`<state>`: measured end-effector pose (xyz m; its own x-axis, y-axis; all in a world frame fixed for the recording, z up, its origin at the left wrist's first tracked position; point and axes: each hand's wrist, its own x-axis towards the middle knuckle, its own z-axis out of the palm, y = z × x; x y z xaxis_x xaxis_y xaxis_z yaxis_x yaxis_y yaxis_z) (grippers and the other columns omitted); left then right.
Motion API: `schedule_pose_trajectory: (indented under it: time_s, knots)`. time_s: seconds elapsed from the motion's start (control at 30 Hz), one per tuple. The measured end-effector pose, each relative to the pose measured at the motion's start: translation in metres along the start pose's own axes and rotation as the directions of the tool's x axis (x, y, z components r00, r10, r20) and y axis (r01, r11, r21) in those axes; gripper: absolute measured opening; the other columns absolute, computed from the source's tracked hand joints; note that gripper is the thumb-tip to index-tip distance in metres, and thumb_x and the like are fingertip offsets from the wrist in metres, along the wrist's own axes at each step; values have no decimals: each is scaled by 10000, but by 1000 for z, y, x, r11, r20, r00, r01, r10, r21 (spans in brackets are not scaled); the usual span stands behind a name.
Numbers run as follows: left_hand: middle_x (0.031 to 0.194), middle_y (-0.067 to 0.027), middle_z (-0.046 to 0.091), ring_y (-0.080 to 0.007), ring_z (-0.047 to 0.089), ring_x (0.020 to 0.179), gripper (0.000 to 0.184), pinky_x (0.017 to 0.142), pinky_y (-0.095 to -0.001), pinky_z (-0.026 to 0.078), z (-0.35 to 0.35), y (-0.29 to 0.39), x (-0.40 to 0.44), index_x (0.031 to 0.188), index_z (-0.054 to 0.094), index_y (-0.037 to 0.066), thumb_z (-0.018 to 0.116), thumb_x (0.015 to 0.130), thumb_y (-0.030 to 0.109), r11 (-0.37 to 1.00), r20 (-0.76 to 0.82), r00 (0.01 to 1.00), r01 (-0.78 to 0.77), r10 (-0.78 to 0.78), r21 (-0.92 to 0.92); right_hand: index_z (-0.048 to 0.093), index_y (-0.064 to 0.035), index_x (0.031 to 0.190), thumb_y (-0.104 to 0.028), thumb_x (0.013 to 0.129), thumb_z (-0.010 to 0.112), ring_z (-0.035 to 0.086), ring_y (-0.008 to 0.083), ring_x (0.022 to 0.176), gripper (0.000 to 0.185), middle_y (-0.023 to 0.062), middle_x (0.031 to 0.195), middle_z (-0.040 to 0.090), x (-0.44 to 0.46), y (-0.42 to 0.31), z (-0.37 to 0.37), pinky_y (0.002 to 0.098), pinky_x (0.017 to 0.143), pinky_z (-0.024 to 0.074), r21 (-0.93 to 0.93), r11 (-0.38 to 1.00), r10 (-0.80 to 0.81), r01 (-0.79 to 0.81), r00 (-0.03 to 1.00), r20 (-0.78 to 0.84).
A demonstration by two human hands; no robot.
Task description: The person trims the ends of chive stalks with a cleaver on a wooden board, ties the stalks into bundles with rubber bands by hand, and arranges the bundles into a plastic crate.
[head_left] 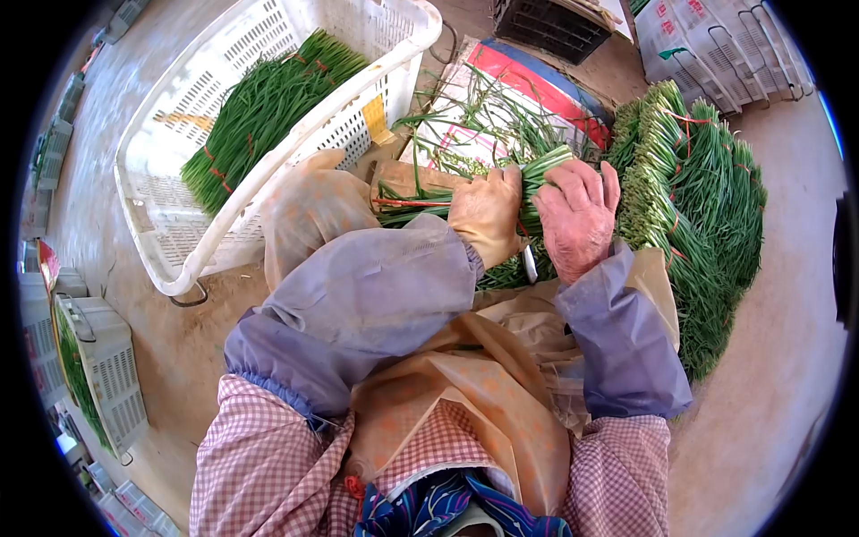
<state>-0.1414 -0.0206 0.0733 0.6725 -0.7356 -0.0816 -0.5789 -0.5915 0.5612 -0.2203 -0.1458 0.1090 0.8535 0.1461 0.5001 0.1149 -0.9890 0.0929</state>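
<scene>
My left hand (486, 215), in a yellowish glove, is closed round a small bunch of garlic chives (540, 167) with pale cut stems. From the right, my right hand (577, 217), bare, curls its fingers over the side of the same bunch. A red band (412, 203) runs across the green leaves left of my left glove. Between my wrists a small white, blade-like piece (530, 264) shows; I cannot tell what it is. Just right of my right hand is a big pile of banded chive bunches (698, 197), stems toward me.
A white plastic crate (201, 268) at the left holds tied chive bunches (268, 107). Loose chive scraps lie on a white and red sack (479, 98) ahead. A black crate (550, 31) and stacked white crates (716, 45) stand farther off. Another crate (107, 367) sits lower left.
</scene>
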Motion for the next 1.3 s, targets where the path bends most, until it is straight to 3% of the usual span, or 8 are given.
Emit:
schedule_pose_trajectory:
  time_s: [0.13, 0.23, 0.33, 0.47, 0.73, 0.9, 0.97, 1.3]
  knots:
    - [1081, -187, 618, -338, 626, 1025, 749, 897, -451, 471, -3, 3, 0, 1145, 464, 10, 864, 596, 325, 1000, 8, 1000, -6, 6, -11, 628, -76, 878, -110, 828, 672, 589, 235, 1004, 75, 49, 953, 603, -4, 18, 3, 465, 995, 398, 108, 993, 67, -54, 990, -123]
    - [1074, -192, 618, -341, 629, 1021, 738, 890, -451, 475, -5, 3, -3, 1137, 467, 11, 862, 597, 323, 999, -9, 999, -38, 38, -32, 629, -71, 889, -105, 814, 714, 607, 233, 932, 119, 58, 893, 612, -8, 15, -26, 424, 962, 422, 670, 531, 683, -519, 730, 24]
    - [1069, -197, 618, -351, 630, 1015, 738, 885, -454, 479, -5, 1, 1, 1137, 467, 6, 860, 599, 323, 997, 12, 1000, -23, 24, -77, 632, -79, 906, -97, 807, 729, 616, 237, 883, 140, 65, 851, 621, -5, 28, -52, 400, 940, 435, 742, 488, 637, -461, 769, 59]
    - [1041, -196, 624, -356, 635, 1000, 739, 867, -457, 488, -1, 2, 1, 1130, 465, 1, 865, 592, 313, 997, -34, 999, -43, 41, -62, 633, -79, 912, -122, 777, 732, 582, 257, 1035, 174, 59, 1012, 614, 2, 11, -36, 469, 978, 404, 143, 983, 117, -112, 993, -29]
    - [985, -164, 633, -342, 639, 929, 650, 807, -448, 487, 9, 6, -2, 1065, 504, 31, 862, 591, 296, 998, -60, 998, -22, 18, -60, 633, -56, 883, -85, 743, 694, 587, 318, 1006, 155, 110, 1015, 610, -9, 36, 3, 517, 956, 436, 18, 996, -87, 87, 996, -36]
    - [992, -167, 623, -341, 641, 949, 727, 804, -445, 503, -4, 9, -3, 1114, 493, 11, 869, 570, 314, 989, -82, 996, -52, 40, -142, 594, 32, 850, -129, 953, 515, 590, 285, 813, 207, 148, 889, 635, -19, 81, -25, 377, 769, 487, 608, 654, 707, -450, 650, -280]
    - [985, -177, 618, -349, 643, 941, 716, 797, -450, 518, -20, 9, -6, 1116, 488, -1, 855, 568, 279, 964, -86, 996, -30, 7, -265, 580, 37, 883, -199, 977, 506, 579, 281, 803, 264, 143, 869, 629, -44, 118, -30, 366, 770, 475, 989, 131, 673, -73, 739, -35]
    - [908, -179, 630, -380, 647, 897, 534, 817, -412, 526, -66, 11, -6, 1095, 580, 71, 783, 647, 278, 409, -317, 904, -184, -287, -894, 574, 34, 1034, -252, 942, 561, 602, 278, 841, 301, 145, 911, 645, -14, -10, 21, 367, 798, 481, 710, 361, 654, -604, 707, 269]
